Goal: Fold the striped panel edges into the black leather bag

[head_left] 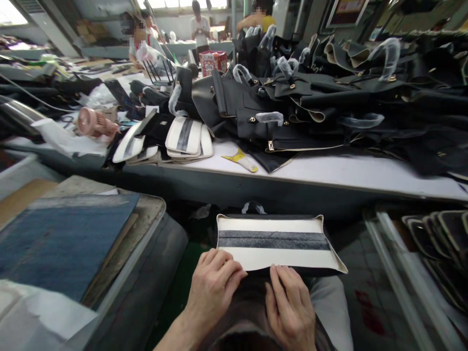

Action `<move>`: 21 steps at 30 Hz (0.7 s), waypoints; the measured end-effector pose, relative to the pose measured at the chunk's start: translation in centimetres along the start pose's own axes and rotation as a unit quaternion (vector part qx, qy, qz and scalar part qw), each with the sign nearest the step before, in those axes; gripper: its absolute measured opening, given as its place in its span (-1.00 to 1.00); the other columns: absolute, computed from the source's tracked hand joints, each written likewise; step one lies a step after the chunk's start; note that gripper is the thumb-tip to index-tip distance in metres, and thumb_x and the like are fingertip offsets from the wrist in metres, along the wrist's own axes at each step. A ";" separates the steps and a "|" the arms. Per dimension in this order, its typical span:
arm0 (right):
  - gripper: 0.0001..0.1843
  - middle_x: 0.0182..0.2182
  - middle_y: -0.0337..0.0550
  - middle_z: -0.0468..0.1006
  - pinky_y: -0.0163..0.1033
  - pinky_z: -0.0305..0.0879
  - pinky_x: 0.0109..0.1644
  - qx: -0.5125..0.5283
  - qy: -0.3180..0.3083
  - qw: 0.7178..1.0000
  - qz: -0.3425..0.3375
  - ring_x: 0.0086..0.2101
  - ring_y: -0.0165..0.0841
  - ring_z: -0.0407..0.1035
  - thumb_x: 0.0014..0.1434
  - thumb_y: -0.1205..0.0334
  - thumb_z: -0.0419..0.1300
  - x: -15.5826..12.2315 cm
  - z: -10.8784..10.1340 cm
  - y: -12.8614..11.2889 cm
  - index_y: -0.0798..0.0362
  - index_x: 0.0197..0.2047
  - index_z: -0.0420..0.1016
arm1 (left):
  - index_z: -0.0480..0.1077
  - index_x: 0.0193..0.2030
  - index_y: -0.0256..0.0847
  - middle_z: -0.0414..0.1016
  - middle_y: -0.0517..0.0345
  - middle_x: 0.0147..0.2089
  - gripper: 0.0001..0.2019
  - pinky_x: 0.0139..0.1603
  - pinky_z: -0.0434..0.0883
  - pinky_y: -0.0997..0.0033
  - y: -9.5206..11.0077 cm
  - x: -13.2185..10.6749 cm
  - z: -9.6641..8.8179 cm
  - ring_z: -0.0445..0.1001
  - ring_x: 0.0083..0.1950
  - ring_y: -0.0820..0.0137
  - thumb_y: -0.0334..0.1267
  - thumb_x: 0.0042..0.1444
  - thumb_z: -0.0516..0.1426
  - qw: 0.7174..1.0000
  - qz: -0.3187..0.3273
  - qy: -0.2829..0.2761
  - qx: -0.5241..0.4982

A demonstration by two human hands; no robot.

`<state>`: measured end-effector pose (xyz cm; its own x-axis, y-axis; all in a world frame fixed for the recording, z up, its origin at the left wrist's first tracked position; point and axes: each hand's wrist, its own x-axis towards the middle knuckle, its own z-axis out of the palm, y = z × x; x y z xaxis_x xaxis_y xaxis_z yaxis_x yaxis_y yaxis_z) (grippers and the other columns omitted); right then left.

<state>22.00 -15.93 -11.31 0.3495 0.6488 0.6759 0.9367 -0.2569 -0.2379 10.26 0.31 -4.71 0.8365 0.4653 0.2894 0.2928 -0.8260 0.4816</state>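
Note:
A white panel with a dark stripe along its middle (274, 242) lies flat across my lap. My left hand (214, 287) rests at its near left edge, fingers bent and pressed together on the material. My right hand (290, 304) lies beside it at the near edge, fingers stretched forward and flat on the piece. Both hands touch the panel's lower border. Whether the fingertips tuck under the edge is hidden.
A long white table (329, 170) ahead carries a heap of black bag parts (329, 97), a stack of similar striped panels (188, 139), a yellow tool (241, 160) and a pink fan (97, 122). A blue pad (62, 239) lies at left. Dark pieces (438, 234) stack at right. People work behind.

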 end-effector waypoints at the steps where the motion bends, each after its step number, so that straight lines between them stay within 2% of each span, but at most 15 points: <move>1: -0.51 0.01 0.15 0.48 0.08 0.33 0.09 0.005 -0.002 1.000 -0.008 0.04 -0.06 0.36 0.28 0.43 0.17 0.1 0.1 -0.2 0.28 0.27 0.33 | 0.44 -0.31 -0.15 0.44 0.16 -0.26 -0.92 -0.10 0.29 0.21 -0.4 -0.3 -0.1 0.35 -0.17 0.30 -0.33 0.24 0.18 1.000 0.001 0.012 -0.008; 3: -0.51 0.01 0.15 0.48 0.06 0.33 0.09 0.015 -0.006 1.000 -0.021 0.04 -0.06 0.36 0.27 0.44 0.17 0.3 0.3 -0.5 0.29 0.27 0.33 | 0.45 -0.29 -0.16 0.45 0.13 -0.19 -0.93 0.09 0.31 0.14 -1.0 -0.8 -0.2 0.37 -0.07 0.29 -0.35 0.23 0.18 0.999 0.003 0.035 -0.017; 5: -0.49 0.02 0.15 0.48 0.06 0.34 0.09 0.026 -0.010 0.999 -0.033 0.06 -0.07 0.35 0.28 0.44 0.16 0.4 0.6 -0.8 0.29 0.28 0.31 | 0.44 -0.28 -0.16 0.44 0.12 -0.13 -0.95 0.27 0.23 0.04 -1.7 -1.2 -0.2 0.37 -0.01 0.29 -0.35 0.23 0.18 0.999 0.005 0.051 -0.019; 7: -0.49 0.02 0.15 0.48 0.06 0.34 0.11 0.037 -0.017 0.998 -0.044 0.07 -0.08 0.34 0.28 0.44 0.16 0.4 1.0 -1.1 0.30 0.29 0.30 | 0.44 -0.27 -0.15 0.43 0.11 -0.08 -0.95 0.36 0.15 -0.03 -2.2 -1.4 0.0 0.37 0.03 0.30 -0.35 0.23 0.18 0.998 0.002 0.055 -0.024; 14: -0.56 0.05 0.18 0.48 0.05 0.32 0.17 0.041 -0.051 0.993 -0.100 0.11 -0.09 0.31 0.27 0.45 0.12 0.3 2.2 -2.0 0.36 0.22 0.36 | 0.41 -0.26 -0.16 0.41 0.03 0.06 -0.96 0.32 0.21 -0.10 -2.6 -2.3 0.8 0.31 0.18 0.19 -0.36 0.19 0.20 0.993 -0.062 0.075 -0.072; 19: -0.56 0.07 0.15 0.48 0.04 0.30 0.21 0.039 -0.084 0.990 -0.105 0.13 -0.10 0.31 0.26 0.48 0.10 0.5 2.6 -2.7 0.34 0.21 0.37 | 0.35 -0.27 -0.17 0.39 -0.02 0.12 -0.93 0.26 0.30 -0.02 -2.7 -2.6 1.0 0.29 0.23 0.16 -0.38 0.18 0.17 0.986 -0.091 0.090 -0.104; 21: -0.56 0.06 0.13 0.50 0.03 0.28 0.22 0.041 -0.088 0.989 -0.112 0.12 -0.10 0.32 0.26 0.48 0.09 0.5 2.8 -3.0 0.33 0.20 0.37 | 0.33 -0.21 -0.17 0.34 -0.06 0.19 -0.92 0.24 0.32 0.02 -2.9 -2.9 1.2 0.28 0.26 0.16 -0.37 0.19 0.16 0.983 -0.102 0.098 -0.116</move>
<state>19.44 -12.78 -12.20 0.1245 0.7988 0.5886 0.9870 -0.0389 -0.1561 7.59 1.00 -7.98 0.6593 0.6849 0.3103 0.3123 -0.6248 0.7156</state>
